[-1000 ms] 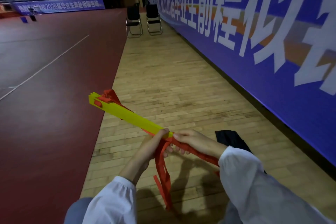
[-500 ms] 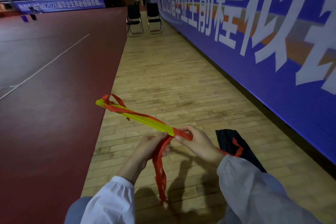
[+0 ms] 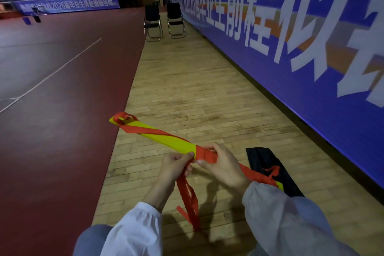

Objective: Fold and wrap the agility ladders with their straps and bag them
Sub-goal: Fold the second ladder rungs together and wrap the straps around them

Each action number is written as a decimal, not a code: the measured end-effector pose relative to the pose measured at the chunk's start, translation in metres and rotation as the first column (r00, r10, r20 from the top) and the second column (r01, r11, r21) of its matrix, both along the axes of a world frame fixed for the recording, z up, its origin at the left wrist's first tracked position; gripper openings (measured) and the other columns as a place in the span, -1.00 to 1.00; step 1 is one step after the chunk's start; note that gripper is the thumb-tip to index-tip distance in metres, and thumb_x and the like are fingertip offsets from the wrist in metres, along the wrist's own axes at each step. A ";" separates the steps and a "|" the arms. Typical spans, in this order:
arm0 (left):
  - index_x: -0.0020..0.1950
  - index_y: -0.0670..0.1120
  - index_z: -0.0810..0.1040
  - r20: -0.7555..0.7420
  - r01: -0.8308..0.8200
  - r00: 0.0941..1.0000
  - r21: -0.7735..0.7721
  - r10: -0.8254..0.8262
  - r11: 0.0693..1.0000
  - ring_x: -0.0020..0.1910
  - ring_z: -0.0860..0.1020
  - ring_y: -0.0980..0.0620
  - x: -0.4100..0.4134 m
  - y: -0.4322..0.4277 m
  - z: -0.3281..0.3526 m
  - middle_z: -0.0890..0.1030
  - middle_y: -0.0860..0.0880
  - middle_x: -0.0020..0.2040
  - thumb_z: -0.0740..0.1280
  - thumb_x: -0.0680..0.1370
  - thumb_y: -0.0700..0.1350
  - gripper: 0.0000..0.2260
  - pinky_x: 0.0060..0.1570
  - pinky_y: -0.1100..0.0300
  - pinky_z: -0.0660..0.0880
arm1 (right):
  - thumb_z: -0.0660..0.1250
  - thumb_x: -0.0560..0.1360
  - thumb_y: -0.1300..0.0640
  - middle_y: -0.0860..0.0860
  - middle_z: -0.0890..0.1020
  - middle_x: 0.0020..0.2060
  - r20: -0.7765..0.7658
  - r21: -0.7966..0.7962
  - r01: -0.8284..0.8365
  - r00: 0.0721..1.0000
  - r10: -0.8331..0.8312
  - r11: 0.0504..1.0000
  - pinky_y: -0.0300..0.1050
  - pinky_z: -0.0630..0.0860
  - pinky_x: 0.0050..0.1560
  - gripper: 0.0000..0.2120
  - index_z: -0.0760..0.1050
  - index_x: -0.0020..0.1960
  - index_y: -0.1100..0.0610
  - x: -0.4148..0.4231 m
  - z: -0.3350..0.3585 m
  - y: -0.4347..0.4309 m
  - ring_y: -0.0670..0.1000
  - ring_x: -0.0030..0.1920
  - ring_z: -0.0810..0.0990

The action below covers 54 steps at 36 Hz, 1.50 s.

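Two hands meet on the folded agility ladder, held above the wooden floor, its far end pointing left. Your left hand pinches the loose red strap, which looks limp and light, so take it taut close to the bundle. Your right hand clasps the wrapped turns; the folded stack itself seems stiff, a firm core. The black bag lies beyond, on the floor.

Head-worn camera looks forward and down, close over wooden floor.
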<state>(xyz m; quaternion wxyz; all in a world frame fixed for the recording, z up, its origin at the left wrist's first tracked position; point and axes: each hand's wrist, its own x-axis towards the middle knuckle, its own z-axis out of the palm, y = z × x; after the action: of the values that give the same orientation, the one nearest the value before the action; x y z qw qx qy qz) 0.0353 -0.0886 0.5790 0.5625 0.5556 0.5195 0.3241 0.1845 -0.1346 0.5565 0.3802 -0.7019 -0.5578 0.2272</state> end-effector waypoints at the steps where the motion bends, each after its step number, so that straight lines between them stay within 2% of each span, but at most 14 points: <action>1: -0.36 -0.26 0.55 0.007 0.004 1.000 -0.001 -0.004 1.000 -0.67 0.34 0.16 0.000 -0.001 0.000 0.45 -0.02 -0.61 0.35 0.56 -0.17 -0.69 -0.63 0.37 0.23 | 0.49 0.40 -0.08 -0.08 0.55 0.09 -0.022 -0.008 -0.015 1.000 0.015 1.000 -0.05 0.49 0.14 -0.58 0.48 0.20 -0.03 0.002 0.000 0.000 -0.08 0.12 0.52; 8: -0.28 -0.26 0.59 0.021 0.069 0.997 -0.015 -0.069 0.998 -0.66 0.37 0.18 -0.003 -0.003 -0.001 0.50 0.01 -0.58 0.33 0.57 -0.19 -0.75 -0.61 0.38 0.25 | 0.37 0.53 -0.03 -0.10 0.65 -0.04 -0.274 -0.039 -0.106 0.957 0.091 0.994 -0.16 0.54 0.09 -0.81 0.59 0.06 0.04 0.011 0.010 0.000 -0.12 0.03 0.60; 10: -0.27 -0.25 0.59 0.018 0.079 0.997 -0.024 -0.078 0.997 -0.66 0.38 0.18 -0.003 -0.003 -0.002 0.51 0.01 -0.58 0.33 0.57 -0.18 -0.76 -0.61 0.39 0.24 | 0.37 0.53 0.03 -0.14 0.64 -0.10 -0.259 -0.057 -0.128 0.960 0.109 0.990 -0.23 0.52 0.04 -0.89 0.59 0.03 0.02 0.013 0.011 0.002 -0.13 -0.02 0.62; 13: -0.27 -0.25 0.59 0.018 0.088 0.996 -0.038 -0.087 0.995 -0.66 0.37 0.18 -0.003 -0.003 -0.003 0.51 0.01 -0.58 0.34 0.57 -0.18 -0.76 -0.61 0.39 0.24 | 0.39 0.52 0.06 -0.12 0.67 -0.11 -0.243 -0.088 -0.138 0.963 0.113 0.986 -0.26 0.54 -0.01 -0.84 0.62 0.07 0.07 0.013 0.010 0.004 -0.16 -0.07 0.63; 16: -0.28 -0.23 0.58 -0.002 0.116 0.993 -0.053 -0.116 0.992 -0.65 0.39 0.18 -0.004 -0.003 -0.003 0.52 0.01 -0.56 0.34 0.57 -0.17 -0.76 -0.60 0.38 0.26 | 0.43 0.49 0.10 -0.15 0.65 -0.16 -0.281 -0.089 -0.108 0.957 0.078 0.990 -0.31 0.52 -0.09 -0.92 0.61 -0.02 0.01 0.014 0.009 0.004 -0.12 -0.09 0.64; 23: -0.16 -0.26 0.60 -0.028 0.137 0.989 -0.173 -0.144 0.975 -0.61 0.47 0.12 -0.006 -0.004 0.004 0.59 -0.07 -0.46 0.32 0.57 -0.12 -0.78 -0.58 0.35 0.37 | 0.49 0.42 0.07 -0.22 0.56 -0.22 -0.103 -0.058 0.006 0.995 -0.011 0.998 -0.22 0.47 -0.05 -0.87 0.55 -0.12 -0.07 0.010 0.007 0.003 -0.15 -0.10 0.56; 26: -0.08 -0.28 0.60 -0.035 0.161 0.985 -0.195 -0.171 0.968 -0.59 0.48 0.10 -0.007 -0.004 0.008 0.60 -0.09 -0.42 0.35 0.56 -0.10 -0.78 -0.57 0.34 0.40 | 0.50 0.40 0.05 -0.23 0.54 -0.24 -0.042 -0.028 0.054 0.998 -0.055 0.998 -0.29 0.41 -0.14 -0.86 0.56 -0.10 -0.05 0.007 0.004 0.003 -0.17 -0.12 0.53; 31: -0.08 -0.23 0.56 0.038 0.162 0.987 -0.198 -0.158 0.967 -0.61 0.48 0.08 -0.007 -0.005 0.010 0.58 -0.11 -0.45 0.35 0.56 -0.04 -0.76 -0.57 0.32 0.43 | 0.54 0.35 0.05 -0.16 0.60 -0.20 -0.044 -0.012 0.077 0.996 -0.077 0.997 -0.16 0.53 -0.06 -0.80 0.52 -0.18 -0.11 0.001 0.005 -0.001 -0.16 -0.13 0.56; 39: -0.17 -0.21 0.59 0.086 0.112 0.992 -0.236 -0.094 0.965 -0.57 0.50 0.01 -0.005 -0.003 0.009 0.59 -0.16 -0.42 0.30 0.53 0.18 -0.57 -0.54 0.28 0.44 | 0.56 0.33 0.09 -0.16 0.55 -0.25 -0.027 0.040 0.076 0.997 -0.075 0.996 -0.16 0.52 -0.10 -0.72 0.45 -0.29 -0.14 -0.003 0.008 -0.004 -0.16 -0.17 0.53; 43: -0.17 -0.23 0.60 0.102 0.088 0.993 -0.263 -0.063 0.961 -0.57 0.50 0.01 -0.004 -0.004 0.007 0.58 -0.17 -0.42 0.33 0.54 0.13 -0.59 -0.55 0.28 0.43 | 0.56 0.32 0.11 -0.13 0.54 -0.25 -0.020 0.055 0.054 0.998 -0.053 0.997 -0.11 0.54 -0.09 -0.73 0.46 -0.27 -0.10 -0.003 0.005 -0.003 -0.14 -0.19 0.54; 46: -0.11 -0.25 0.61 0.122 0.074 0.992 -0.289 -0.040 0.955 -0.54 0.50 0.00 -0.004 -0.003 0.006 0.59 -0.18 -0.39 0.35 0.53 0.09 -0.63 -0.51 0.24 0.46 | 0.55 0.34 0.11 -0.13 0.53 -0.23 -0.024 0.037 0.016 1.000 -0.015 0.999 -0.17 0.51 -0.13 -0.75 0.47 -0.24 -0.08 -0.001 0.004 -0.002 -0.15 -0.21 0.52; 49: -0.08 -0.26 0.60 0.137 0.076 0.990 -0.299 -0.036 0.951 -0.54 0.50 0.00 -0.005 -0.003 0.004 0.59 -0.17 -0.40 0.35 0.54 0.06 -0.65 -0.50 0.25 0.45 | 0.51 0.39 0.02 -0.11 0.54 -0.17 -0.056 -0.043 -0.106 0.993 0.104 0.993 -0.25 0.41 -0.17 -0.80 0.52 -0.08 0.00 0.005 0.003 -0.001 -0.13 -0.18 0.50; 52: -0.09 -0.24 0.60 0.136 0.089 0.989 -0.295 -0.051 0.951 -0.53 0.50 0.01 -0.006 -0.003 0.003 0.60 -0.16 -0.39 0.34 0.54 0.04 -0.67 -0.49 0.25 0.46 | 0.34 0.50 -0.18 -0.07 0.59 -0.03 -0.176 -0.154 -0.250 0.959 0.223 0.956 -0.19 0.50 -0.01 -0.68 0.53 0.13 0.01 0.011 0.005 -0.002 -0.13 -0.04 0.55; 54: -0.10 -0.23 0.61 0.126 0.102 0.990 -0.277 -0.069 0.956 -0.52 0.52 0.02 -0.006 -0.003 0.003 0.61 -0.16 -0.37 0.34 0.55 0.05 -0.68 -0.49 0.26 0.47 | 0.19 0.58 -0.21 -0.09 0.62 -0.03 -0.209 -0.208 -0.295 0.945 0.253 0.932 -0.19 0.50 0.05 -0.67 0.55 0.14 -0.03 0.012 0.010 -0.004 -0.13 -0.03 0.59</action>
<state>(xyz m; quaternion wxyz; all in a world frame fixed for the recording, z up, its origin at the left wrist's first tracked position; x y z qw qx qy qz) 0.0292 -0.0917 0.5816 0.6785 0.4720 0.5026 0.2535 0.1967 -0.1382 0.5662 0.3070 -0.6338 -0.5831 0.4051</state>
